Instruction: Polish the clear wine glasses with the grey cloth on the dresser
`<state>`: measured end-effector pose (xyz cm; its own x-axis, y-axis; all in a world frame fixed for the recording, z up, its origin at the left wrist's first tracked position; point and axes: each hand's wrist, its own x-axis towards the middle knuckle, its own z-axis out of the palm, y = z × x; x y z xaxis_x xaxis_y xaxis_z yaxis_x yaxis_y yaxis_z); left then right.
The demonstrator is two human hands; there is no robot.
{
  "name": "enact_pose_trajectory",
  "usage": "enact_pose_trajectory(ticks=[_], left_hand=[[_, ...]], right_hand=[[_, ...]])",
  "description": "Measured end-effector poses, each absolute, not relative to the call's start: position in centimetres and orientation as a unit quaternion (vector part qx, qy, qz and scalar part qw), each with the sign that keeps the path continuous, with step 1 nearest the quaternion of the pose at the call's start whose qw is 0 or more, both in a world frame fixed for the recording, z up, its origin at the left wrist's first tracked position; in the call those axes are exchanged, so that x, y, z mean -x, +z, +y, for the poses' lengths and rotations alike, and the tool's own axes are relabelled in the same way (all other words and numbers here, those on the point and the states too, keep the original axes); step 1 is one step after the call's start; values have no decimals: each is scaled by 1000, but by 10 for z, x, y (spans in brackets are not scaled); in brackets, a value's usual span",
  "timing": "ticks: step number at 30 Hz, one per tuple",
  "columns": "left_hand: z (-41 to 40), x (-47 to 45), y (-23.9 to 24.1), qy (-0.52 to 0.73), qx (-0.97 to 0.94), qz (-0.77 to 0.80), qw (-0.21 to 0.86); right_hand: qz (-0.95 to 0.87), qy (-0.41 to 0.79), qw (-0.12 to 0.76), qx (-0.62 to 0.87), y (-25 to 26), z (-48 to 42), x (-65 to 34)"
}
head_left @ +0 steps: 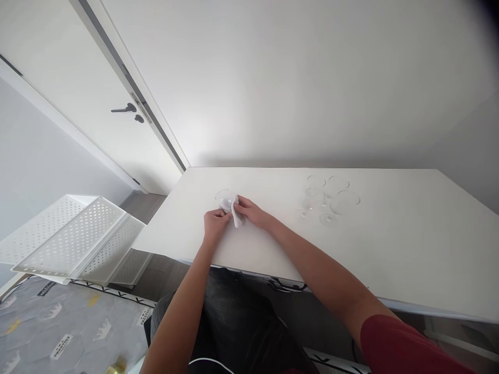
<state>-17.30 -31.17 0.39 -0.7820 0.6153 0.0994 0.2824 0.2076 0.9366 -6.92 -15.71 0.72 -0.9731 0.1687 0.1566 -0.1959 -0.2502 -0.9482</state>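
On the white table (390, 249) near its left end, left hand (214, 222) and right hand (251, 212) both pinching a white cloth (237, 217) around a clear glass (225, 200), more clear glasses (327, 200) grouped well apart to the right, white perforated rack (78, 239) beside the table, door handle (125, 109) beyond.

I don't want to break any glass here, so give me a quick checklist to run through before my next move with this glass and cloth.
1. Left hand grips the glass: ok.
2. Right hand holds the white cloth against it: ok.
3. Glass over the table, not past the edge: ok.
4. Other glasses well apart from both hands: ok.
5. Glass free of cracks: cannot tell.
6. White rack clear of the left elbow: ok.
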Motion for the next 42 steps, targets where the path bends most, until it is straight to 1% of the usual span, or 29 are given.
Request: enact_pose_trajectory(ticks=[4,7,8,10,12,14,16,20,21,22,25,27,28,30,33,35,37,39,42], left_hand=[[-311,174,3,589,-265,757,96],[-310,175,4,637,-309,701,87],[-310,175,5,659,-335,665,106],[-309,178,8,703,-377,577,176],[-309,181,10,735,-378,508,241],[-308,182,12,753,-354,494,254],[-307,180,14,754,-332,528,208],[-306,171,24,713,-308,630,28],[-306,169,28,706,-307,638,6],[-306,168,33,709,-310,633,6],[-307,169,44,748,-318,577,83],[-309,169,48,766,-311,553,101],[-310,167,49,769,-310,553,82],[-312,162,50,765,-317,561,2],[-313,153,50,734,-331,569,-167],[-312,149,46,694,-344,580,-251],[-310,147,40,650,-379,598,-277],[-308,146,32,609,-433,615,-251],[-308,145,25,568,-509,616,-196]], right_hand=[[-593,797,114,35,6,-162,72],[-587,800,117,43,4,-165,76],[-589,800,113,37,3,-165,77],[-594,798,99,25,-1,-164,79],[-600,796,81,19,-5,-163,81],[-607,792,61,13,-8,-163,82],[-615,786,61,16,-9,-166,82],[-638,753,155,53,-6,-176,84],[-629,758,164,53,-5,-178,85],[-613,772,161,49,-5,-179,86],[-551,823,131,45,-6,-179,89],[-527,833,152,68,-9,-177,92],[-513,837,172,83,-10,-175,94],[-480,843,213,114,-12,-170,96],[-429,856,248,146,-10,-166,96],[-386,887,219,128,-4,-167,94],[-350,921,151,79,3,-171,89],[-347,931,104,50,10,-175,85],[-373,919,89,96,16,-179,81]])
